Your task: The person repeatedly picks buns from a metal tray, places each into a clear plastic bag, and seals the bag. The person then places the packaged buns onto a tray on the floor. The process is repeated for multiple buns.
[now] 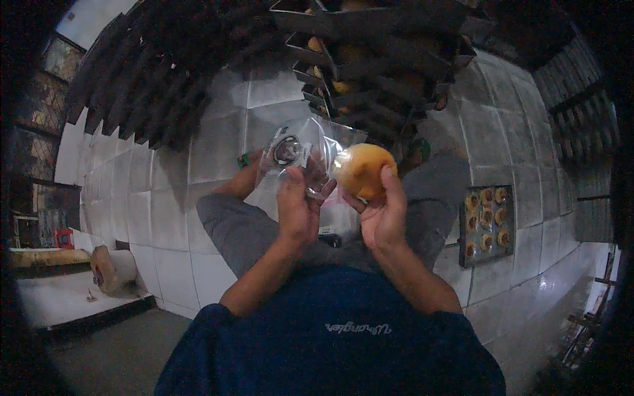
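My left hand [300, 208] grips a clear plastic bag [314, 135] that carries a dark round printed emblem. The bag's side is spread toward the right. In my right hand [383, 214] is a round golden-brown bun [365, 170], thumb on its upper right side and fingers underneath. The bun is right beside the bag's edge and seems to touch it; whether part of it is inside the plastic I cannot tell. Both hands are close together above my crossed legs.
Stacked dark metal trays [389, 49] holding buns rise ahead of me. On the tiled floor [218, 145] to the right lies a tray [462, 254] of several round baked pieces. More dark trays [158, 72] stand at the far left; a large roll [113, 269] rests at the lower left.
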Action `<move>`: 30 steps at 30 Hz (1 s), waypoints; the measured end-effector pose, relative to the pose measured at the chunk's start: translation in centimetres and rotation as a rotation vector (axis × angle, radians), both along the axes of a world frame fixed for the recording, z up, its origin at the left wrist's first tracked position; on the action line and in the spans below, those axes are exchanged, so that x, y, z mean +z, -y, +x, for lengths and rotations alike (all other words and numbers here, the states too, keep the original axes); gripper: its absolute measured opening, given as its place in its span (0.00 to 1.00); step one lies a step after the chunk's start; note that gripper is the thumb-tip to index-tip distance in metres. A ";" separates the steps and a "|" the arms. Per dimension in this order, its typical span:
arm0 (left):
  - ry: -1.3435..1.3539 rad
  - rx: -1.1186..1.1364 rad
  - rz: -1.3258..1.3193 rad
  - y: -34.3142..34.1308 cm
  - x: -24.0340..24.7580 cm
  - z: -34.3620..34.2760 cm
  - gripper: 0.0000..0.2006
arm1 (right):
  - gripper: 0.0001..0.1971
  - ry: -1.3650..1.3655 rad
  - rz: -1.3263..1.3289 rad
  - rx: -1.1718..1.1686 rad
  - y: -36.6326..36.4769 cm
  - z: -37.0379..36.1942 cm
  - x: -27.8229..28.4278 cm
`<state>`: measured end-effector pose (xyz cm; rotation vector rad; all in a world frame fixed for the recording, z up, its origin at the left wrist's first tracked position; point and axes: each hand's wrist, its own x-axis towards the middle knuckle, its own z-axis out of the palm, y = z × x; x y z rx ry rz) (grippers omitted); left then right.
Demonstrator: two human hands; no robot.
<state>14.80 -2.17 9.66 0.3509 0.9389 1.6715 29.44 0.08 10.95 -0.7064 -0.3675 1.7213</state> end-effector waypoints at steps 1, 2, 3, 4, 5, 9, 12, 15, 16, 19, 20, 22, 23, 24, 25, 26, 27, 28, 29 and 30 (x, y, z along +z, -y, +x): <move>0.001 -0.037 0.021 0.0 0.2 0.0 0.29 | 0.22 0.138 -0.032 0.078 0.0 0.1 0.1; 0.007 -0.052 0.024 -0.1 0.3 -0.1 0.28 | 0.22 0.240 0.011 0.134 -0.1 0.2 0.2; -0.115 -0.093 0.044 -0.2 0.5 -0.1 0.28 | 0.22 0.302 0.132 0.197 -0.4 0.4 0.5; -0.232 -0.110 0.050 -0.1 0.5 -0.1 0.28 | 0.22 0.269 0.019 0.227 -0.6 0.6 0.7; -0.356 -0.174 0.075 -0.1 0.5 -0.1 0.28 | 0.22 0.197 -0.011 0.264 -1.0 1.0 1.0; -0.482 -0.274 0.055 0.8 -0.4 0.0 0.35 | 0.23 -0.021 -0.097 0.461 -1.7 2.4 1.9; -0.310 -0.194 -0.028 1.9 -1.5 0.0 0.40 | 0.26 0.623 0.464 0.224 -1.0 2.4 1.7; 0.190 0.001 0.048 2.2 -2.4 -1.0 0.39 | 0.30 1.083 0.825 0.416 1.4 1.0 1.0; 0.213 -0.096 0.093 2.2 -2.7 -1.2 0.38 | 0.32 1.245 1.059 0.529 2.1 0.3 0.8; 0.320 -0.247 0.118 1.0 -3.9 -1.7 0.38 | 0.35 1.565 1.011 0.685 2.7 -2.5 0.2; 0.331 -0.218 0.067 0.6 -4.4 -1.8 0.38 | 0.36 1.825 1.005 0.779 2.4 -2.9 0.3; 0.406 -0.075 -0.159 0.0 -5.5 -1.9 0.38 | 0.31 1.685 1.077 0.452 1.4 -3.0 0.6; 0.546 -0.130 -0.185 -0.1 -6.0 -2.3 0.39 | 0.29 1.598 1.014 0.531 0.9 -2.6 0.8; 0.478 -0.188 -0.137 -0.1 -6.2 -2.6 0.40 | 0.27 1.466 0.923 0.690 0.5 -2.0 1.1; 0.451 -0.260 -0.085 0.2 -6.2 -2.8 0.40 | 0.24 1.463 1.042 0.414 0.1 -1.2 1.4; 0.467 -0.372 0.056 0.6 -5.9 -2.8 0.40 | 0.20 1.404 1.127 0.232 -0.2 -0.1 1.6; 0.538 -0.407 0.001 1.2 -5.2 -2.8 0.40 | 0.17 1.300 1.255 -0.023 -0.4 0.6 1.8; 0.613 -0.478 0.025 1.7 -4.1 -2.7 0.40 | 0.17 1.326 1.189 0.079 -0.6 1.2 1.8; 0.656 -0.521 0.032 2.1 -2.7 -2.4 0.40 | 0.16 1.323 1.159 0.095 -0.8 1.7 1.7; 0.595 -0.559 -0.002 2.8 -1.0 -1.7 0.39 | 0.15 1.359 1.039 0.150 -0.9 2.0 1.6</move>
